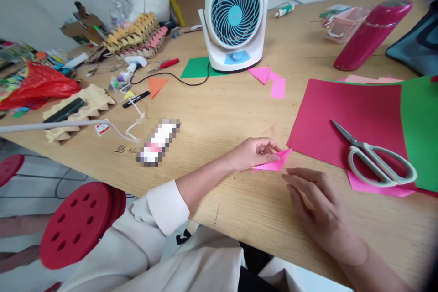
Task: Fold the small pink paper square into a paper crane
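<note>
My left hand [258, 154] pinches a folded piece of bright pink paper [278, 164] between thumb and fingers, just above the wooden tabletop. The paper has a slanted crease and a pointed tip toward the right. Close to its right side, my right hand [313, 196] hovers apart from the paper, fingers bent a little and holding nothing. Scissors [371, 157] with pale handles lie on red paper [352, 114] to the right, their blades slightly parted. Under the handles, part of a pink sheet [376, 186] shows.
A white fan [236, 13] stands at the back, with pink paper scraps [278, 87] before it. A magenta bottle [372, 34] leans at the right rear. On the left lie a phone [158, 142], a black marker [136, 99] and egg cartons [137, 36]. Red stools [77, 223] stand below.
</note>
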A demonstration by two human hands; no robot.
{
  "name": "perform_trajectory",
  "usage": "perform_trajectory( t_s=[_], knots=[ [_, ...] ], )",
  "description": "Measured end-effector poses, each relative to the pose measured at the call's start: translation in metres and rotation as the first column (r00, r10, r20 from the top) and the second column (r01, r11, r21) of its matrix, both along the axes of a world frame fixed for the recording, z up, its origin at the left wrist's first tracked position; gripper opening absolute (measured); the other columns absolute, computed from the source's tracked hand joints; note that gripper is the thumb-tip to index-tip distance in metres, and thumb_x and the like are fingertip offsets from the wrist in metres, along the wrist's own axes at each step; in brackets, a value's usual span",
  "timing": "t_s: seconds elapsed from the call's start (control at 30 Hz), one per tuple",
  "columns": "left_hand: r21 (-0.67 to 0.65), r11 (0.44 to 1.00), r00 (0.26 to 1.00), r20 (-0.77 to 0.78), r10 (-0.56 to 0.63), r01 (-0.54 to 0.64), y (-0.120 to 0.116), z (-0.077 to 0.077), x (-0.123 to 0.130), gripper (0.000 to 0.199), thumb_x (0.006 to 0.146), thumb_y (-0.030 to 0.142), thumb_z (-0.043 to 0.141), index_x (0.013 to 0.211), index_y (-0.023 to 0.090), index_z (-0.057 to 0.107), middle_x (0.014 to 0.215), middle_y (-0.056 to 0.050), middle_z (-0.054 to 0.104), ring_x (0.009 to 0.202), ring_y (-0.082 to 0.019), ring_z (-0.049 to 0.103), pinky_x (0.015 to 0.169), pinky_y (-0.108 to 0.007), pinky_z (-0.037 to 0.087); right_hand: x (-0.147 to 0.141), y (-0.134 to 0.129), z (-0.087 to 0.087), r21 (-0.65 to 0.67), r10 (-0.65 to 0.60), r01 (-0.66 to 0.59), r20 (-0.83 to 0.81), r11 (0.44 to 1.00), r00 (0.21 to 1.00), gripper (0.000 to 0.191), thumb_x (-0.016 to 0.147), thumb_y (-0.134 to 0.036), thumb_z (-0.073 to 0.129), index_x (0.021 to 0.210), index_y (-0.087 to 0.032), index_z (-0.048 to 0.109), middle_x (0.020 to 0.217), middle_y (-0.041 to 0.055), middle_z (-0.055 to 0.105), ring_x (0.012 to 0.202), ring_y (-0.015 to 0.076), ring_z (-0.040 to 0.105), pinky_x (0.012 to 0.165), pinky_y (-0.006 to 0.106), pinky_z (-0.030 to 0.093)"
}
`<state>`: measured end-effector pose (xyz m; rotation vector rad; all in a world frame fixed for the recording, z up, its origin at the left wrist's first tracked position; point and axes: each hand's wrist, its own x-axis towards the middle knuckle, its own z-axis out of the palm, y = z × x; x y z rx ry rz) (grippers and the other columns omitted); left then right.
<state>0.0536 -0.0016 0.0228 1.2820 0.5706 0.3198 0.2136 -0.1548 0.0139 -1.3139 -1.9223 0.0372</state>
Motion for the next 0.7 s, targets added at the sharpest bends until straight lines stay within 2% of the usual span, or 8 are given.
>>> perform_trajectory(
  t_s=[0.07, 0.17, 0.27, 0.4, 0.5, 0.6, 0.7],
  knots=[
    [0.029, 0.998, 0.998, 0.025, -0.064, 0.063, 0.000, 0.000, -0.001, 0.049, 0.076, 0.047, 0.079, 0.109, 0.014, 0.063, 0.079, 0.000, 0.062, 0.068, -0.008, 0.055, 0.063, -0.022, 0.038, 0.002, 0.004, 0.002, 0.071, -0.083, 0.079, 0.057, 0.994, 0.995, 0.034, 0.089, -0.008, 0.063, 0.122, -0.015, 0.058, 0.113, 0.0148, 0.062, 0.099, 0.0238, 0.063, 0.082, 0.038, 0.053],
    [0.022, 0.993, 0.991, 0.063, -0.117, 0.116, -0.005, -0.002, 0.000, 0.046, 0.078, 0.042, 0.079, 0.112, 0.016, 0.061, 0.084, -0.001, 0.064, 0.076, -0.010, 0.059, 0.070, -0.024, 0.042, 0.003, 0.009, 0.003, 0.108, -0.143, 0.126, 0.171, 0.986, 0.975, 0.031, 0.088, -0.011, 0.067, 0.117, -0.016, 0.058, 0.114, 0.0150, 0.064, 0.097, 0.0266, 0.062, 0.079, 0.041, 0.050],
    [-0.010, 0.988, 0.985, 0.077, -0.154, 0.155, -0.011, -0.006, 0.001, 0.042, 0.078, 0.037, 0.079, 0.110, 0.017, 0.061, 0.085, -0.001, 0.063, 0.079, -0.010, 0.060, 0.072, -0.026, 0.044, 0.003, 0.012, 0.002, 0.053, -0.100, 0.093, 0.154, 0.994, 0.983, 0.024, 0.089, -0.009, 0.063, 0.111, -0.016, 0.056, 0.113, 0.0145, 0.066, 0.099, 0.0280, 0.062, 0.082, 0.043, 0.049],
    [-0.057, 0.982, 0.980, 0.102, -0.172, 0.178, -0.012, -0.006, 0.001, 0.033, 0.079, 0.033, 0.079, 0.101, 0.015, 0.062, 0.088, -0.001, 0.064, 0.082, -0.010, 0.061, 0.076, -0.026, 0.045, 0.003, 0.012, 0.000, -0.015, -0.010, 0.011, 0.063, 1.000, 0.998, 0.020, 0.089, -0.004, 0.059, 0.106, -0.016, 0.056, 0.101, 0.0112, 0.065, 0.091, 0.0227, 0.062, 0.076, 0.037, 0.049],
    [-0.107, 0.968, 0.972, 0.072, -0.222, 0.228, -0.008, 0.000, -0.002, 0.033, 0.082, 0.033, 0.077, 0.104, 0.015, 0.062, 0.090, -0.003, 0.065, 0.080, -0.010, 0.062, 0.069, -0.024, 0.045, 0.004, 0.011, 0.000, 0.000, 0.001, -0.001, 0.083, 1.000, 0.997, 0.019, 0.089, -0.003, 0.060, 0.101, -0.017, 0.057, 0.097, 0.0092, 0.065, 0.084, 0.0211, 0.059, 0.073, 0.037, 0.047],
    [-0.119, 0.946, 0.954, 0.016, -0.301, 0.300, -0.003, 0.006, -0.007, 0.031, 0.086, 0.029, 0.072, 0.111, 0.015, 0.060, 0.093, -0.003, 0.065, 0.069, -0.008, 0.061, 0.059, -0.022, 0.041, 0.006, 0.009, 0.000, 0.008, -0.011, 0.010, 0.106, 1.000, 0.994, 0.020, 0.088, -0.003, 0.062, 0.100, -0.017, 0.058, 0.096, 0.0086, 0.065, 0.084, 0.0213, 0.058, 0.074, 0.037, 0.047],
    [-0.057, 0.962, 0.961, -0.046, -0.271, 0.268, 0.000, 0.008, -0.010, 0.027, 0.087, 0.020, 0.071, 0.111, 0.015, 0.061, 0.089, -0.002, 0.064, 0.069, -0.007, 0.060, 0.059, -0.021, 0.041, 0.007, 0.009, 0.000, 0.019, -0.018, 0.016, 0.127, 1.000, 0.992, 0.019, 0.087, -0.003, 0.063, 0.098, -0.018, 0.059, 0.098, 0.0086, 0.065, 0.086, 0.0219, 0.058, 0.075, 0.038, 0.046]
  ],
)
